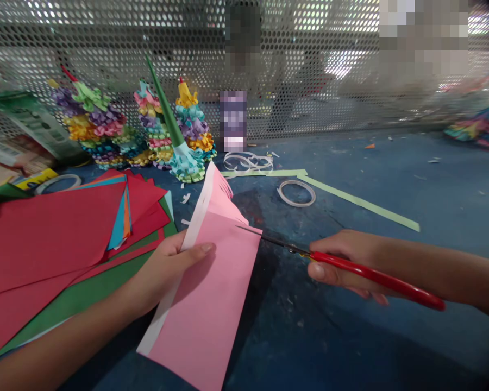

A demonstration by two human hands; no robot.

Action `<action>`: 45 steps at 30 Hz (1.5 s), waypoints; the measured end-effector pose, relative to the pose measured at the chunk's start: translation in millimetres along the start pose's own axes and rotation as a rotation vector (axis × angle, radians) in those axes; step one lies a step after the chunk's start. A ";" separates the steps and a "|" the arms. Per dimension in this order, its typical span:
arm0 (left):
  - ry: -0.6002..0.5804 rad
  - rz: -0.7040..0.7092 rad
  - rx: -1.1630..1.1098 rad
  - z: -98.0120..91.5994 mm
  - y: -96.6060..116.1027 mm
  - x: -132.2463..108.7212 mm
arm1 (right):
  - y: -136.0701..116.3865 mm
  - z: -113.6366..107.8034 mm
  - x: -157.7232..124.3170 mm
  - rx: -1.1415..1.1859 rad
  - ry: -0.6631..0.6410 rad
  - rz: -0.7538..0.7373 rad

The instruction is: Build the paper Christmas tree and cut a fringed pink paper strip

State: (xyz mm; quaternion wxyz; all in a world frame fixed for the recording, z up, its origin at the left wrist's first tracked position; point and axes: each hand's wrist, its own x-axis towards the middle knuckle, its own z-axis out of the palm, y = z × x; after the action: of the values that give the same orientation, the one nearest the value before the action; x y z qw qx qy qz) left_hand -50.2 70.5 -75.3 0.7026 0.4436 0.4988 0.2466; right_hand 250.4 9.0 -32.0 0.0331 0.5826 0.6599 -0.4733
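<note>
My left hand [175,266] pinches a pink paper sheet [212,293] by its white-bordered long edge, thumb on top. The sheet's upper end is cut into narrow fringe strips that curl away. In my right hand [338,260] is a pair of scissors [375,279] with long red handles. Their dark blades lie across the pink paper's right edge, just below the fringe, and look nearly closed. Part of my right hand's fingers is hidden behind the handles.
Red paper sheets [52,233] lie over green ones at left. Fringed paper cones [187,163] stand by the perforated metal panel [293,32]. A tape roll [296,194], a pale green strip [362,203] and curled white strips [248,162] lie on the blue table [391,347]. A bottle [36,119] leans at left.
</note>
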 end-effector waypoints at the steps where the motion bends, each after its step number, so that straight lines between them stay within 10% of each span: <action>1: -0.006 -0.006 -0.022 0.1 -0.1 0.4 | 2.9 0.4 0.5 0.006 -0.004 0.004; 32: 0.056 -0.037 -0.187 -3.2 -2.1 7.8 | -6.9 -11.9 24.0 -0.032 -0.011 0.084; 45: -0.035 -0.099 -0.205 -7.7 1.1 7.2 | -5.3 -17.6 27.5 -0.165 -0.049 -0.168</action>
State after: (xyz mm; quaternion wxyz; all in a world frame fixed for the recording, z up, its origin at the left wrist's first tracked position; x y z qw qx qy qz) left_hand -54.4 79.7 -78.6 0.7643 0.3485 0.4797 0.2536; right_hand 246.3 41.6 -35.6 0.0573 0.5086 0.7423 -0.4326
